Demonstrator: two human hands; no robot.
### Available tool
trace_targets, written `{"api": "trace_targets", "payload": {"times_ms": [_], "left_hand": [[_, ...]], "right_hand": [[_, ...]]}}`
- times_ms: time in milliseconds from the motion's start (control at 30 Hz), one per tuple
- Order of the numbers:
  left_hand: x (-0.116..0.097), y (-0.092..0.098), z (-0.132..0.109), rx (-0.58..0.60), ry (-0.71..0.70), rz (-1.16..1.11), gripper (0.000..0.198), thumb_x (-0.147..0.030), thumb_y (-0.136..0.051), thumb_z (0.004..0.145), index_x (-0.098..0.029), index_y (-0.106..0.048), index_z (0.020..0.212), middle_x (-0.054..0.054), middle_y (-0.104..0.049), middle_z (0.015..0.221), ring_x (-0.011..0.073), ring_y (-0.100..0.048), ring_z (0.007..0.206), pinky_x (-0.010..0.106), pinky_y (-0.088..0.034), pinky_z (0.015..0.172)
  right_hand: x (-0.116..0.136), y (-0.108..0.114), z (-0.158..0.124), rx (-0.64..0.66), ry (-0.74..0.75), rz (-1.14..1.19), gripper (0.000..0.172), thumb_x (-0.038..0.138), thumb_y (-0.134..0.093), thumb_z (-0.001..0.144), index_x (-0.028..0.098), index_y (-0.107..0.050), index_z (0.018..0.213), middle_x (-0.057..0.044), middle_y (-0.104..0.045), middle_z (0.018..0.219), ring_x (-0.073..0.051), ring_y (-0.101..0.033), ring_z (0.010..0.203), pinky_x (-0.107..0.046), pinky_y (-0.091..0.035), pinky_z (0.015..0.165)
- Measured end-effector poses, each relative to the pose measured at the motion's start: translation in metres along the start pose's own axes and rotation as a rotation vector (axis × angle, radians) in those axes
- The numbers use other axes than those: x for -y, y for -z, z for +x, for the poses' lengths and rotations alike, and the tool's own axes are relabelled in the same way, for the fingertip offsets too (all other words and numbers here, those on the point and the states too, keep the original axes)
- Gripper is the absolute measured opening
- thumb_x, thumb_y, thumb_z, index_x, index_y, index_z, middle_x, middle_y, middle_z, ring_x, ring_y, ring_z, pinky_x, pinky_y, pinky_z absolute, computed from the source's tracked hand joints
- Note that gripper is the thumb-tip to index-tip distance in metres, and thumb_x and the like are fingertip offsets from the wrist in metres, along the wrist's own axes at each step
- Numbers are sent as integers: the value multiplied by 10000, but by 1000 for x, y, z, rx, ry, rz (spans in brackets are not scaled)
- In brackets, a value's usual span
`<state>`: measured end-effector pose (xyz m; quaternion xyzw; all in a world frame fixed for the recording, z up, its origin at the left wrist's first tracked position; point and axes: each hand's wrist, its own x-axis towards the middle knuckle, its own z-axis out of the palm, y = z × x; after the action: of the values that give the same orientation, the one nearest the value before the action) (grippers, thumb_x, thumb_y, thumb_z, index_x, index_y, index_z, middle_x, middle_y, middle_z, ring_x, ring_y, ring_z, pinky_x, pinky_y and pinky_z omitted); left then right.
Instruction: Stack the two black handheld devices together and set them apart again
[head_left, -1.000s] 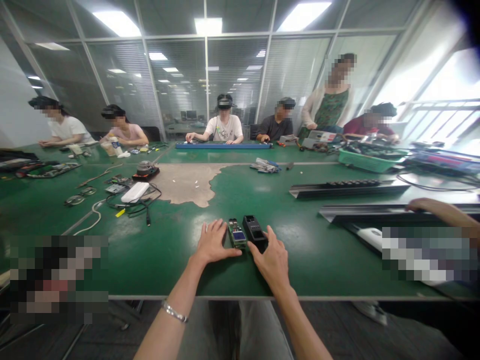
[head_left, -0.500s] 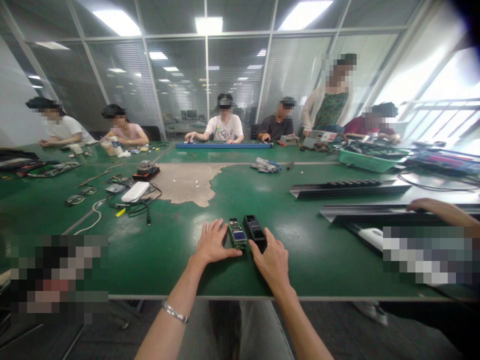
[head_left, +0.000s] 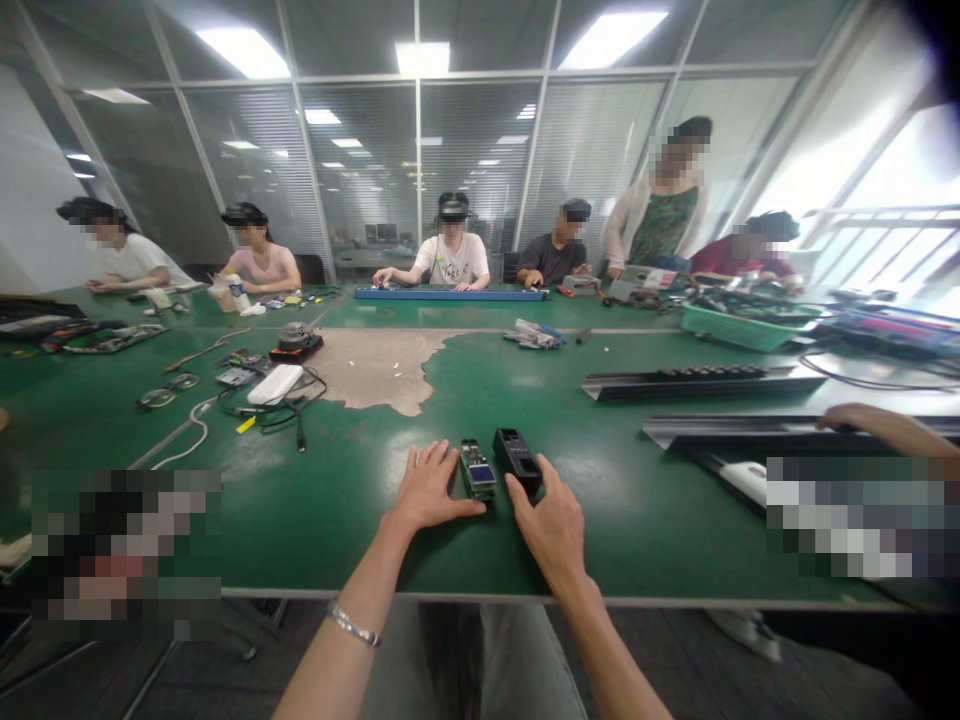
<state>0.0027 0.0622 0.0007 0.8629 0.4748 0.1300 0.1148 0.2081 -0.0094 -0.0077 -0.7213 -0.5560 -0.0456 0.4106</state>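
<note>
A small green circuit board (head_left: 478, 478) with a blue-grey display lies on the green table, its long side pointing away from me. My left hand (head_left: 429, 490) rests along its left side, fingers spread, thumb stretched across in front of its near end. Just right of the board lies a black plastic housing (head_left: 514, 452) with cut-out openings. My right hand (head_left: 553, 515) has the near end of this housing between thumb and fingers. A narrow strip of table separates board and housing.
Left of centre are a white box-shaped device (head_left: 275, 384) with cables and a bare patch (head_left: 375, 365) in the table surface. Long dark metal channels (head_left: 701, 380) lie to the right, near a co-worker's hand (head_left: 862, 415). A green basket (head_left: 750, 325) stands farther back; several people sit opposite.
My right hand and the black housing have shifted slightly to the right, widening the gap to the circuit board. My left hand stays beside the board.
</note>
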Motion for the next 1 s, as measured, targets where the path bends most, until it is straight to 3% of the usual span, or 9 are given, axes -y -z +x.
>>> {"api": "trace_targets", "payload": {"times_ms": [400, 533, 1000], "left_hand": [[0, -1, 0, -9, -7, 4, 1162, -945, -536, 678, -189, -360, 1543, 160, -305, 1639, 354, -226, 1529, 580, -84, 1248], [1, -1, 0, -10, -6, 6, 1082, -889, -541, 741, -191, -350, 1545, 154, -300, 1641, 351, -220, 1530, 590, -96, 1242], [1, 0, 0, 10, -7, -2, 990, -700, -645, 766, -234, -297, 1567, 128, -314, 1639, 334, -237, 1526, 594, -90, 1244]], "right_hand": [[36, 9, 2, 10, -5, 114, 734, 580, -506, 928, 51, -511, 1436, -242, -622, 1361, -352, -615, 1219, -485, -473, 1028], [46, 7, 0, 35, 15, 124, 739, 569, -508, 930, 36, -502, 1441, -244, -627, 1351, -351, -611, 1223, -473, -468, 1032], [68, -3, -6, 81, 40, -33, 712, 486, -531, 933, 28, -449, 1471, -244, -683, 1220, -348, -658, 1077, -444, -505, 916]]}}
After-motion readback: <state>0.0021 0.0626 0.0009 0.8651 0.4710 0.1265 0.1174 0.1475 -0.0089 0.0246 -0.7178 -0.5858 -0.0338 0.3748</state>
